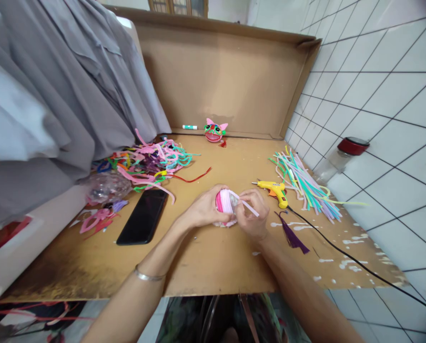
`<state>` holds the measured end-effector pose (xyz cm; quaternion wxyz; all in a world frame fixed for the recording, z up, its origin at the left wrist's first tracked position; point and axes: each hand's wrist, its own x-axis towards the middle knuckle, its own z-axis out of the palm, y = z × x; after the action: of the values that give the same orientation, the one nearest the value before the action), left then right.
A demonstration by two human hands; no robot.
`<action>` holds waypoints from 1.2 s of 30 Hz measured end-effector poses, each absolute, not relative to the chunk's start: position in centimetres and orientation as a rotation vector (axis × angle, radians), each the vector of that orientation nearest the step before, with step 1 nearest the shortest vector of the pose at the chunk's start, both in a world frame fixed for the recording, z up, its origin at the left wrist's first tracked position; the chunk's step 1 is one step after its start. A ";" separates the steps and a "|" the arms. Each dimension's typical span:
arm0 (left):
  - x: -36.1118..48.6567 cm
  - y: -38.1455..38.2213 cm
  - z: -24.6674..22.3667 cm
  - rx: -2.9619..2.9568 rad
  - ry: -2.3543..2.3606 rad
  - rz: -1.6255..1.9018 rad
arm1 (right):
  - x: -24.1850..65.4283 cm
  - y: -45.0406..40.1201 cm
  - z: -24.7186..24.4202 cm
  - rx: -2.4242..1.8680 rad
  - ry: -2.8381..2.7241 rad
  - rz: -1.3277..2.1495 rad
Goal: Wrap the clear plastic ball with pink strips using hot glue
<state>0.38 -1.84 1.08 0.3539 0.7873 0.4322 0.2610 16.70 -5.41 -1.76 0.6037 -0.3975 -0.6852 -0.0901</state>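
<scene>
My left hand [206, 208] is wrapped round the left side of a small round craft piece [226, 201], covered in pink and pale pink fuzzy strips. My right hand [254, 215] pinches a pale pink pipe cleaner [249, 207] against the right side of that piece. Part of the pipe cleaner's free end sticks out past my fingers. Both hands are a little above the table, and my fingers hide much of the piece. A yellow glue gun [274, 191] lies just right of my right hand, and a dark purple tassel [294, 235] lies below it.
A black phone [142, 217] and a heap of tangled pipe cleaners [159, 159] are on the left. Straight pipe cleaners [303, 183] lie at right beside a red-lidded jar [341, 157]. A finished animal-face craft [215, 131] and a glue stick [189, 127] stand near the cardboard wall [220, 76]. The glue gun's cord [349, 257] crosses the right.
</scene>
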 end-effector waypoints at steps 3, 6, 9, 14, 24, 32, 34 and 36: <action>0.4 -1.8 1.1 2.024 1.099 0.678 | 16.5 -5.5 -1.8 -0.915 -1.581 -0.220; 0.4 -1.9 1.1 2.033 1.103 0.678 | 16.4 -5.6 -1.6 -0.921 -1.581 -0.225; 0.4 -1.9 1.1 2.046 1.107 0.685 | 16.3 -5.6 -1.4 -0.919 -1.572 -0.226; 0.4 -1.9 1.0 2.032 1.102 0.685 | 16.2 -5.7 -1.4 -0.917 -1.590 -0.200; 0.3 -1.7 0.5 2.115 1.085 0.827 | 16.5 -5.5 -1.5 -0.916 -1.679 -0.216; 0.3 -1.7 0.4 2.201 1.054 0.859 | 16.5 -5.6 -1.0 -0.969 -1.599 -0.087; 0.3 -1.8 0.5 2.234 1.034 0.872 | 16.6 -5.6 -0.8 -0.943 -1.626 -0.084; 0.4 -1.8 0.5 2.279 1.013 0.868 | 16.7 -5.7 -0.8 -0.926 -1.661 -0.077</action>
<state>0.41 -1.85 0.50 0.2475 0.8362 0.3718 0.3183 16.66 -5.69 -0.77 0.5803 -0.3963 -0.7107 -0.0327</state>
